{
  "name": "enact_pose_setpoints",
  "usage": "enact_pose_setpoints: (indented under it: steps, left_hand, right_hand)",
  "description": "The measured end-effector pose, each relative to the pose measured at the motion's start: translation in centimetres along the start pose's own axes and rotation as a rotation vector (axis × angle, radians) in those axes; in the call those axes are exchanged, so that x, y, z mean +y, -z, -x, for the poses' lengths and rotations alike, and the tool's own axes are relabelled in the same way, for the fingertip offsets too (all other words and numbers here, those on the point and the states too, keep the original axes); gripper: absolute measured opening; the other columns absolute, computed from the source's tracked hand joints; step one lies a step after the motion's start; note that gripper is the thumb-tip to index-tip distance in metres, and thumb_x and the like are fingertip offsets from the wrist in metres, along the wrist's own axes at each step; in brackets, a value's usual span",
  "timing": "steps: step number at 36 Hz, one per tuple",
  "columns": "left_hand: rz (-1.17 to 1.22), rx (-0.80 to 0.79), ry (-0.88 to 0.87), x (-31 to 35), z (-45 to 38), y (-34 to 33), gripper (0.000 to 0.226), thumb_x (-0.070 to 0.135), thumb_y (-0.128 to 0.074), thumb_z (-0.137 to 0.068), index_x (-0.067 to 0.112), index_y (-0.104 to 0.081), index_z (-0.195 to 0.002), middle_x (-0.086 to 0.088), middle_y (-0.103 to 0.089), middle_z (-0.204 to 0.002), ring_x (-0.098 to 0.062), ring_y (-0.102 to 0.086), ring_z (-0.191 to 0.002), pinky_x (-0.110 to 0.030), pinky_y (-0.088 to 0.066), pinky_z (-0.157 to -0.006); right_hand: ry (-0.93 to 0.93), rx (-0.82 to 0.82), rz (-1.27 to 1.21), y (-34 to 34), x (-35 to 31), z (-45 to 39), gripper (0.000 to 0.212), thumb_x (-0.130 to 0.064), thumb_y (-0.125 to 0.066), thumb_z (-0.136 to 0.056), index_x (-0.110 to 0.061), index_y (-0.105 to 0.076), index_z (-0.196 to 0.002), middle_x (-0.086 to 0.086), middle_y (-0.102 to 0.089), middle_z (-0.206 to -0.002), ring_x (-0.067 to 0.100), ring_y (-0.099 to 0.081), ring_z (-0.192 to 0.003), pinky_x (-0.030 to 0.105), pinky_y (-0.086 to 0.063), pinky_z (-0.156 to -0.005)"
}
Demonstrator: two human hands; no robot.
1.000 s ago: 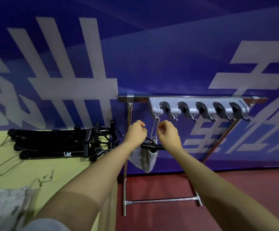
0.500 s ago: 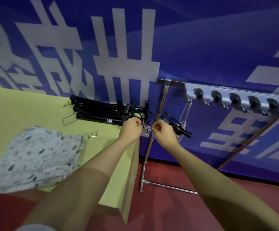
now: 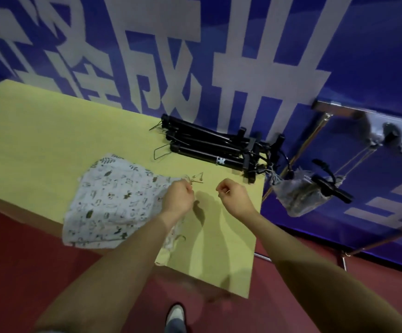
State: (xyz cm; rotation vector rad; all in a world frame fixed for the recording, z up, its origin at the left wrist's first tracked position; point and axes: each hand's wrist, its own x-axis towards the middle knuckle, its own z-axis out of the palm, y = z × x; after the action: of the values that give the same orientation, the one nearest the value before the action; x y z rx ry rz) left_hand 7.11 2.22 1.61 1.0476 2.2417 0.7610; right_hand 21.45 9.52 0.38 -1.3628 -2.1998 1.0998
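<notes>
1. The left hand point(image 3: 177, 198) is curled knuckles-up, hiding whether it holds anything.
2. The right hand point(image 3: 233, 195) pinches a thin sliver point(image 3: 227, 192), too small to identify.
3. The hook rack point(image 3: 387, 135) is blurred and cut off by the right edge.
4. The shoe point(image 3: 176, 317) is cut off at the bottom edge.

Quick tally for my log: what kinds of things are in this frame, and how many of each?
Hands: 2, left hand and right hand
Patterned cloth: 1
Stack of black hangers: 1, singles too tangled to count
Hanging bag: 1
Metal rack: 1
Table: 1
Shoe: 1
Small metal hooks: too blurred to count
Total: 8 counted
</notes>
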Motion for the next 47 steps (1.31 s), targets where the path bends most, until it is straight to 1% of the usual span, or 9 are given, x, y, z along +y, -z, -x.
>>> enact_pose_setpoints:
  steps: [7, 12, 16, 24, 30, 34, 37, 41, 47]
  left_hand:
    - [-0.172, -0.118, -0.049, -5.1, -2.9, 1.7, 0.017, 0.016, -0.059, -0.088, 0.002, -0.065, -0.096, -0.013, -0.068, -0.090, -0.025, -0.063, -0.079, -0.036, -0.054, -0.073]
    - [-0.405, -0.237, -0.039, -6.6, -4.0, 1.2, 0.049, 0.038, -0.058, -0.087, 0.011, -0.049, -0.127, -0.014, -0.045, -0.128, -0.031, -0.041, -0.123, -0.040, -0.036, -0.103]
    - [-0.524, -0.231, -0.103, -7.1, -4.4, 0.7, 0.051, 0.037, -0.055, -0.089, 0.009, -0.044, -0.129, -0.014, -0.044, -0.132, -0.031, -0.038, -0.127, -0.039, -0.032, -0.105]
    - [-0.231, -0.132, -0.179, -7.1, -5.1, 2.5, 0.017, 0.018, -0.047, -0.095, 0.006, -0.057, -0.103, -0.008, -0.063, -0.092, -0.022, -0.060, -0.075, -0.032, -0.048, -0.057]
    - [-0.146, -0.058, -0.347, -5.2, -5.1, 5.1, 0.007, 0.011, -0.044, -0.096, 0.010, -0.040, -0.102, 0.002, -0.048, -0.070, -0.010, -0.041, -0.051, -0.021, -0.027, -0.043]
    - [-0.262, -0.096, -0.464, -3.5, -5.3, 6.6, 0.011, 0.001, -0.039, -0.091, 0.012, -0.038, -0.089, -0.004, -0.047, -0.087, -0.025, -0.050, -0.071, -0.037, -0.039, -0.057]
    - [-0.346, -0.042, -0.459, -2.7, -5.6, 7.5, 0.010, 0.006, -0.044, -0.091, 0.013, -0.052, -0.091, -0.003, -0.051, -0.100, -0.027, -0.055, -0.086, -0.042, -0.046, -0.069]
    - [-0.554, 0.083, -0.485, -2.4, -6.0, 8.2, 0.024, 0.013, -0.047, -0.092, 0.018, -0.058, -0.113, 0.000, -0.052, -0.118, -0.023, -0.047, -0.111, -0.033, -0.042, -0.081]
    - [-0.498, 0.188, -0.518, -1.8, -6.2, 9.8, 0.025, 0.016, -0.045, -0.091, 0.014, -0.061, -0.111, -0.001, -0.055, -0.117, -0.022, -0.045, -0.110, -0.031, -0.038, -0.086]
  right_hand:
    - [0.012, -0.111, 0.055, -6.5, -2.4, -2.9, 0.027, -0.006, -0.041, -0.095, -0.013, -0.062, -0.109, 0.008, -0.061, -0.111, 0.025, -0.057, -0.094, 0.036, -0.047, -0.080]
    - [0.083, -0.258, 0.268, -9.4, -1.9, -3.7, 0.043, -0.008, -0.038, -0.097, -0.022, -0.048, -0.136, 0.016, -0.052, -0.122, 0.034, -0.047, -0.114, 0.042, -0.041, -0.097]
    - [0.116, -0.247, 0.391, -10.8, -1.2, -4.1, 0.046, -0.013, -0.043, -0.095, -0.027, -0.046, -0.138, 0.014, -0.052, -0.120, 0.035, -0.046, -0.110, 0.038, -0.038, -0.096]
    - [0.118, -0.054, 0.381, -11.4, -1.2, -5.0, 0.029, -0.029, -0.055, -0.093, -0.026, -0.064, -0.120, 0.007, -0.053, -0.118, 0.028, -0.045, -0.111, 0.033, -0.032, -0.092]
    - [0.164, 0.091, 0.226, -9.8, -4.0, -5.4, 0.020, -0.029, -0.047, -0.098, -0.013, -0.057, -0.105, 0.005, -0.049, -0.122, 0.024, -0.042, -0.112, 0.029, -0.024, -0.093]
    - [0.171, 0.026, 0.041, -8.0, -6.3, -5.9, 0.013, -0.025, -0.041, -0.101, -0.014, -0.045, -0.096, 0.001, -0.057, -0.077, 0.023, -0.053, -0.071, 0.035, -0.040, -0.071]
    - [0.174, 0.028, 0.002, -6.9, -7.4, -6.4, 0.012, -0.026, -0.042, -0.101, -0.016, -0.042, -0.094, -0.005, -0.052, -0.070, 0.011, -0.047, -0.058, 0.029, -0.034, -0.055]
    - [0.202, 0.051, 0.023, -6.1, -8.7, -7.1, 0.013, -0.024, -0.045, -0.100, -0.012, -0.049, -0.101, -0.003, -0.058, -0.084, 0.011, -0.052, -0.068, 0.026, -0.038, -0.059]
    - [0.270, 0.037, 0.138, -6.2, -9.2, -7.9, 0.019, -0.020, -0.052, -0.096, -0.006, -0.060, -0.105, -0.001, -0.045, -0.102, 0.010, -0.048, -0.088, 0.018, -0.038, -0.078]
